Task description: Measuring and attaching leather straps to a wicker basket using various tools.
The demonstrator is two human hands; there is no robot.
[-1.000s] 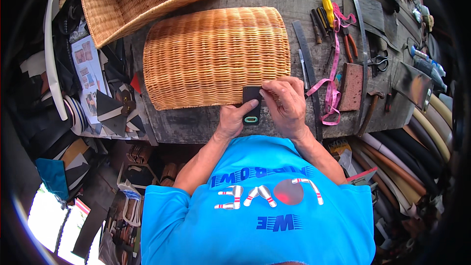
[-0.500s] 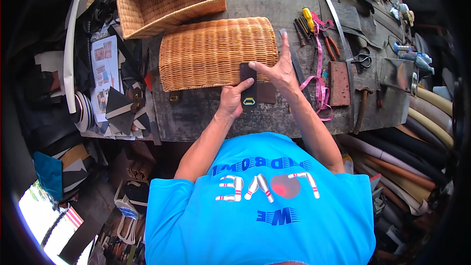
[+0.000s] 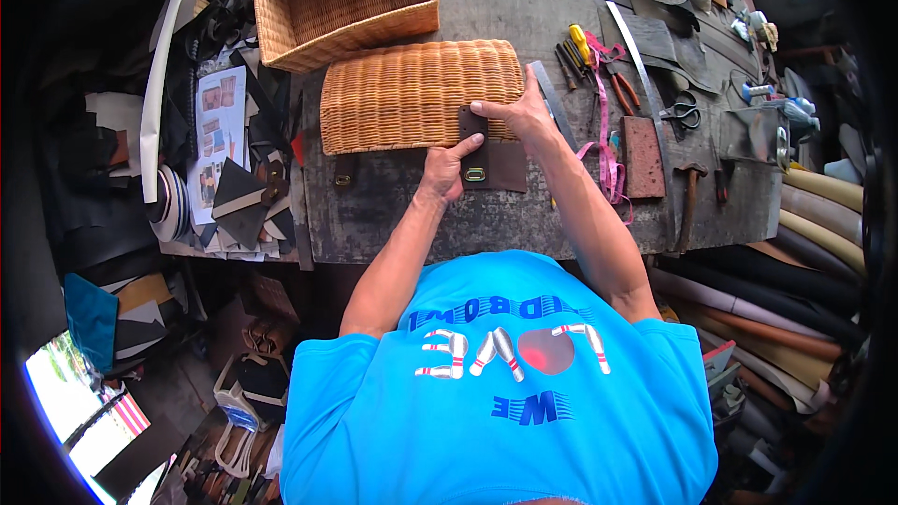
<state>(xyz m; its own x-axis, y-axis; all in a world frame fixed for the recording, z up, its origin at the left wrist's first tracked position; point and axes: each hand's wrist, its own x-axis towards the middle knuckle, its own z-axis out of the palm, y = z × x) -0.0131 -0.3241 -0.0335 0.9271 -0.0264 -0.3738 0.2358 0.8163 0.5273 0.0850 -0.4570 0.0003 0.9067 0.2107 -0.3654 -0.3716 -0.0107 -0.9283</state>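
Left hand [image 3: 443, 174] is gripping a strap [image 3: 476, 157], spread right hand [image 3: 526, 118] touching it. Rolls [image 3: 795, 342] are flanking the scuffed desk [image 3: 393, 229] at four o'clock.

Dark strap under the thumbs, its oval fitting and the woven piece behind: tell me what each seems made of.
Dark strap: probably leather or a synthetic lookalike, matte, judging by its flat brown face and clean edges. Oval fitting: likely polished metal, as its gold-toned rim shines. Woven piece: wicker, perhaps rattan, slightly glossy; narrow honey-coloured strands interlace.
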